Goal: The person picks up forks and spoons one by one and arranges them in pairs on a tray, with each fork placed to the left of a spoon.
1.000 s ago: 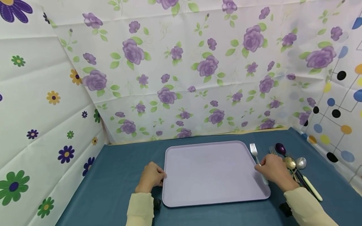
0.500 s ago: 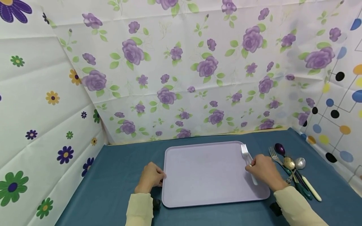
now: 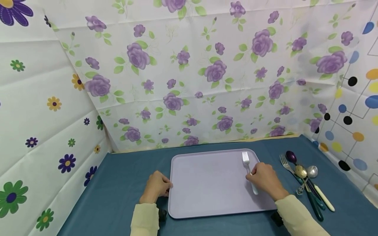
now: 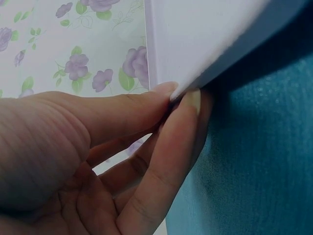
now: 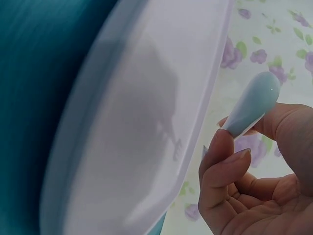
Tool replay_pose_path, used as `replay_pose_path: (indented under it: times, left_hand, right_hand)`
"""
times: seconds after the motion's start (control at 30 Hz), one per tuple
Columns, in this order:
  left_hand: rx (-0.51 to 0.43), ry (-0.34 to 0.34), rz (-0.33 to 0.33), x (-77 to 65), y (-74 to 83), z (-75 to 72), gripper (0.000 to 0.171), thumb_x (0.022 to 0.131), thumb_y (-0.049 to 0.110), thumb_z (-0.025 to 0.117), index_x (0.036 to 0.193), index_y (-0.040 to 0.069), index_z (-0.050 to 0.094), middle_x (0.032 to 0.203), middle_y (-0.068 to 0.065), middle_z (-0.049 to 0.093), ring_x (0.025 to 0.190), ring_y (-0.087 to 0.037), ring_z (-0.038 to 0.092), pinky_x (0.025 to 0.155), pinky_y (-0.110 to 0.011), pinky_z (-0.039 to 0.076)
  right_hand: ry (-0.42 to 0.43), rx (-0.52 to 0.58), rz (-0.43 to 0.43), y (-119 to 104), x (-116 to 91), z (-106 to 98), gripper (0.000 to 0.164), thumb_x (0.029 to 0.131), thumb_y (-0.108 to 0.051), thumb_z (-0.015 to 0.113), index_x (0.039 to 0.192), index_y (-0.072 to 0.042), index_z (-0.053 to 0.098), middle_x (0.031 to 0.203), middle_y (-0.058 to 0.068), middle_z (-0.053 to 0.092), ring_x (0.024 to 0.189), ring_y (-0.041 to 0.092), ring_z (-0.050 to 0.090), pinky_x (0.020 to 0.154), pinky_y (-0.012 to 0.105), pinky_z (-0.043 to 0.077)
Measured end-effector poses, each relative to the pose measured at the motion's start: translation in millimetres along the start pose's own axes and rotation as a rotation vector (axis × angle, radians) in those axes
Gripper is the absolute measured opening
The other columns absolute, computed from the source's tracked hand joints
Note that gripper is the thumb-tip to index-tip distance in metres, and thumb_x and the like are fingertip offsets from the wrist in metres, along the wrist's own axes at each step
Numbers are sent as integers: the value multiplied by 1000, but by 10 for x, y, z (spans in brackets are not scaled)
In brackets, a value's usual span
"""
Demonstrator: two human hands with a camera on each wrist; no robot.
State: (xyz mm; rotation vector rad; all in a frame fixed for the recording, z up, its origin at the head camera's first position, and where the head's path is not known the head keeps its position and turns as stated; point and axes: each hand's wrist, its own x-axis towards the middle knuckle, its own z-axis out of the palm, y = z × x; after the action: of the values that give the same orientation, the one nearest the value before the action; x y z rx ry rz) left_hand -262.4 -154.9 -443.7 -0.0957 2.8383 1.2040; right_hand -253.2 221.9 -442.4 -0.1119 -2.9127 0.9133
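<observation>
A pale lilac tray (image 3: 206, 186) lies on the blue tablecloth. At its left edge my left hand (image 3: 156, 186) pinches the rim between thumb and fingers, as the left wrist view also shows. My right hand (image 3: 265, 179) holds a fork (image 3: 245, 158) over the right part of the tray, tines toward the back wall. In the right wrist view the fork's pale blue-white handle (image 5: 257, 100) stands out between thumb and fingers, and the hand's shadow falls on the tray. The fork appears raised above the tray surface.
Right of the tray lies a loose pile of cutlery: another fork (image 3: 285, 163), a purple spoon (image 3: 291, 156), a gold-coloured spoon (image 3: 300, 171), a silver spoon (image 3: 312, 171) and a cream handle (image 3: 324, 197). A flowered sheet (image 3: 183, 82) hangs behind the table, with patterned sheets at both sides.
My right hand has carried the fork leftward, from the tray's right edge to over its right part. The left hand has kept its hold on the rim.
</observation>
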Motion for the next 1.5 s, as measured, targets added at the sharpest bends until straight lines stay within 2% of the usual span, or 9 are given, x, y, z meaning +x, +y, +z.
replay_pose_path:
  times: [0.37, 0.6, 0.93, 1.5]
  left_hand:
    - [-4, -6, 3, -17, -24, 4, 4, 81, 0, 72, 79, -2, 75, 72, -11, 68, 54, -17, 64, 53, -34, 59]
    - [-15, -4, -4, -3, -56, 9, 4, 81, 0, 72, 78, -1, 75, 71, -11, 68, 54, -17, 64, 52, -33, 59]
    - [12, -11, -9, 22, -31, 9, 4, 81, 2, 72, 80, 0, 76, 70, -9, 67, 52, -14, 62, 53, -32, 59]
    - [9, -14, -8, 11, -14, -9, 5, 82, 2, 72, 79, -1, 76, 70, -9, 67, 52, -14, 62, 51, -31, 58]
  right_hand:
    - [11, 36, -49, -206, -9, 167, 23, 76, -15, 74, 61, -6, 58, 56, 3, 52, 53, 14, 49, 46, 26, 42]
    - [37, 30, -69, -241, -17, 258, 22, 75, -15, 75, 61, -7, 59, 56, 2, 53, 52, 14, 49, 44, 26, 42]
    - [36, 72, -37, -257, -5, 340, 21, 76, -14, 73, 64, -5, 59, 57, 4, 54, 52, 15, 50, 45, 27, 42]
    - [48, 107, -43, -442, 20, 442, 20, 74, -13, 75, 64, -5, 60, 61, 5, 57, 53, 14, 51, 45, 26, 45]
